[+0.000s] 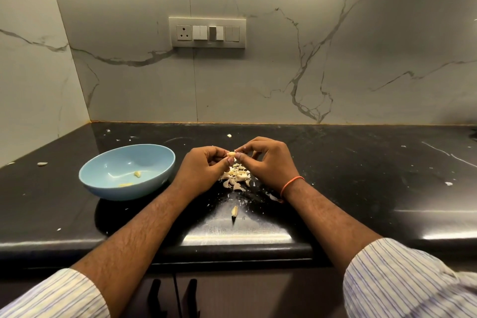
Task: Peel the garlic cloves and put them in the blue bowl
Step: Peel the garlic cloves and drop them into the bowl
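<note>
Fingers (227, 160) of both hands pinching one garlic clove (231, 154), peel hard to make out, blue bowl (103, 183) beside left hand (204, 170), pile of skins (236, 175) half hidden under right hand (271, 162).

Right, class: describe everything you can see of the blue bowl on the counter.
The blue bowl is a wide, shallow, round dish, pale blue inside and out, with a smooth glazed look like ceramic or melamine. It sits upright on the black counter, left of the left hand, close to the wrist, though contact cannot be told. Inside lie two small yellowish pieces of peeled garlic; otherwise the inside is bare. Its shiny inside catches the light.
</note>
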Demonstrator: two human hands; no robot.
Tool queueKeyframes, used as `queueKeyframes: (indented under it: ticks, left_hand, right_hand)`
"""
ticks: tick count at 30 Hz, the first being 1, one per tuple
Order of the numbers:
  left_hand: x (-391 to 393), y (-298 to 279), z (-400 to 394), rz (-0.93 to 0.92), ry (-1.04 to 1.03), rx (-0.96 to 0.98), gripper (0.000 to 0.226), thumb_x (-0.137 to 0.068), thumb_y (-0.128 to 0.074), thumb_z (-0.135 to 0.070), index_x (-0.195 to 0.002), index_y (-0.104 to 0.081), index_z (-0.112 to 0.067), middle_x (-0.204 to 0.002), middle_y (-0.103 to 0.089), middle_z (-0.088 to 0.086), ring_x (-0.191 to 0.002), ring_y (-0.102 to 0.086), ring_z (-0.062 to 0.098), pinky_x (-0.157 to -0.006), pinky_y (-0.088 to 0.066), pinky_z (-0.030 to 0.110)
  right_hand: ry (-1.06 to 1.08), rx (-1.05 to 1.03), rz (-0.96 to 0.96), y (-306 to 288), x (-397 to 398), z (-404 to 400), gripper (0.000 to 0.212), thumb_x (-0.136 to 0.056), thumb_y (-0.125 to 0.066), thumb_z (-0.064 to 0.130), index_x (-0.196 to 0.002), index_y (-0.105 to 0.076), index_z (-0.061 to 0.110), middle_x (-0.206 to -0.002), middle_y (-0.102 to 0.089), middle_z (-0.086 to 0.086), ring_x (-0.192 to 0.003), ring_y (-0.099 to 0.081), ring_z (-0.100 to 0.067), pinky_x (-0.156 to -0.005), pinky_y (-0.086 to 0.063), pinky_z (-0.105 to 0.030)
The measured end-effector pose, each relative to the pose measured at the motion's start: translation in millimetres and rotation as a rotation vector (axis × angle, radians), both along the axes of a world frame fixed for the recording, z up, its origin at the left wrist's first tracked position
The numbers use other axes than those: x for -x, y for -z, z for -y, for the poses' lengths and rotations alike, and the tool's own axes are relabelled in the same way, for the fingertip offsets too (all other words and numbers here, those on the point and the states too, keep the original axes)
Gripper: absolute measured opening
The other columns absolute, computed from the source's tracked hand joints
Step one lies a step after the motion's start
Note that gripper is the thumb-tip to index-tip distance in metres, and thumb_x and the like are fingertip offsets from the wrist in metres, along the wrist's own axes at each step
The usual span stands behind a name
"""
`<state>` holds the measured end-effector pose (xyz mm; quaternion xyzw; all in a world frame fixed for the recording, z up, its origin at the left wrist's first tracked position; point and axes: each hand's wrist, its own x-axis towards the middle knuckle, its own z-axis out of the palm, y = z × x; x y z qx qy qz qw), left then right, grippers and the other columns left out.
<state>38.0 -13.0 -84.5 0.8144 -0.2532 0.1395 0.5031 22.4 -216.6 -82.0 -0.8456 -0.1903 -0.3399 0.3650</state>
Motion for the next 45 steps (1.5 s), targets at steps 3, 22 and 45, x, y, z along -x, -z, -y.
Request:
queueKeyframes:
  ticks: [3,22,45]
  left_hand:
    - [-2.4,0.4,-1.1,-0.022,-0.007,0.017,0.013,-0.094,-0.078,-0.022,-0.106,-0.078,-0.018,-0.087,-0.080,-0.001,-0.081,-0.078,0.014,-0.084,-0.066,0.042]
    - [-4.8,-0.6,0.2,-0.274,0.064,0.233,0.007,-0.099,-0.071,-0.015,-0.104,-0.074,-0.012,-0.092,-0.081,0.008,-0.092,-0.080,0.026,-0.091,-0.064,0.044]
    - [-6.1,4.7,-1.8,0.091,-0.231,-0.064,0.026,-0.089,-0.083,-0.017,-0.113,-0.078,-0.027,-0.107,-0.078,-0.009,-0.091,-0.071,-0.001,-0.085,-0.061,0.022]
  right_hand:
    - [-0.012,-0.006,-0.002,-0.6,1.3,-1.5,0.007,-0.087,-0.085,0.029,-0.092,-0.084,0.024,-0.083,-0.074,0.013,-0.070,-0.067,-0.011,-0.066,-0.058,-0.030]
    - [-0.083,-0.072,0.039,0.1,2.5,-6.0,0.008,-0.086,-0.087,0.022,-0.088,-0.083,0.015,-0.082,-0.075,0.008,-0.075,-0.071,-0.011,-0.067,-0.053,-0.017]
    - [0.103,-0.033,-0.042,2.0,-3.6,0.3,0.008,-0.086,-0.085,0.027,-0.085,-0.079,0.021,-0.079,-0.072,0.013,-0.071,-0.068,-0.005,-0.065,-0.058,-0.021]
